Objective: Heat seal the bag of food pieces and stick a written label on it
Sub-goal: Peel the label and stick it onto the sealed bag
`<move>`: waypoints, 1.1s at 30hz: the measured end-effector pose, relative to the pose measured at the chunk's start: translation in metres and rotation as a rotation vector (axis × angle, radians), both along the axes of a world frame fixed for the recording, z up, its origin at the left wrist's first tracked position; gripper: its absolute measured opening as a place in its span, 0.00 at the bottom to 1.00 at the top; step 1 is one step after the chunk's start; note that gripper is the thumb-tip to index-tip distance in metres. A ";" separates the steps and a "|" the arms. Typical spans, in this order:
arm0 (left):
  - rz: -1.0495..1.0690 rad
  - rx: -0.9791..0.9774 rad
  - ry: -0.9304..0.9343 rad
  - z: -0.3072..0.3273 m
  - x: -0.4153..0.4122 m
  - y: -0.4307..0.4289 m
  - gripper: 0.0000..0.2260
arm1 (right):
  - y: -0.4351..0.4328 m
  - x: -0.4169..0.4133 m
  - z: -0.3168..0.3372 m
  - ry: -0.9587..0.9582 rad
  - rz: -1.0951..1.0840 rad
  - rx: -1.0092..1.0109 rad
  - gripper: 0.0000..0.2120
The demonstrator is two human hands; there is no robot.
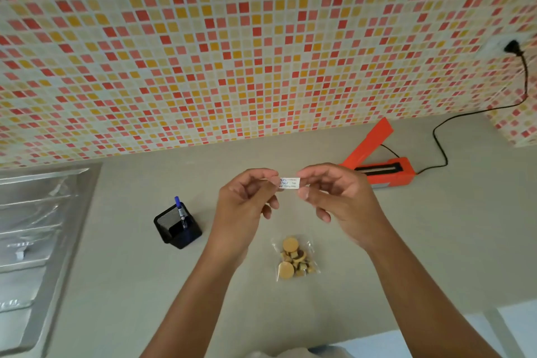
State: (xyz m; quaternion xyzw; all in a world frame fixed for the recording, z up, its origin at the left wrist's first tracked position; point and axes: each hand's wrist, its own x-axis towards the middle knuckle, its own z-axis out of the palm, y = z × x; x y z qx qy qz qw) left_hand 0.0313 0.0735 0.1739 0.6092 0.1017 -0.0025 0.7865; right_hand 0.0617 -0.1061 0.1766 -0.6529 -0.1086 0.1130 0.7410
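Note:
A small white label (290, 183) with handwriting is held up between both hands above the counter. My left hand (247, 200) pinches its left end and my right hand (337, 197) pinches its right end. Below the hands, a small clear bag of tan and brown food pieces (294, 259) lies flat on the grey counter (116, 241). An orange heat sealer (380, 166) stands at the back right with its arm raised open.
A black mesh pen holder (177, 228) with a blue pen (180, 209) stands left of the hands. A steel sink drainer (35, 227) fills the left side. The sealer's black cord (465, 116) runs to a wall socket (513, 46). The tiled wall stands behind.

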 end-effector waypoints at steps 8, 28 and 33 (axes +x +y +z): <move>0.031 0.080 -0.066 0.007 0.005 -0.040 0.04 | -0.032 0.013 0.006 -0.022 0.021 0.051 0.11; 0.148 0.271 -0.169 0.017 0.016 -0.065 0.05 | -0.051 0.032 0.006 0.048 0.075 0.160 0.11; 0.146 0.280 -0.161 0.019 0.015 -0.065 0.05 | -0.050 0.033 0.007 0.058 0.081 0.167 0.11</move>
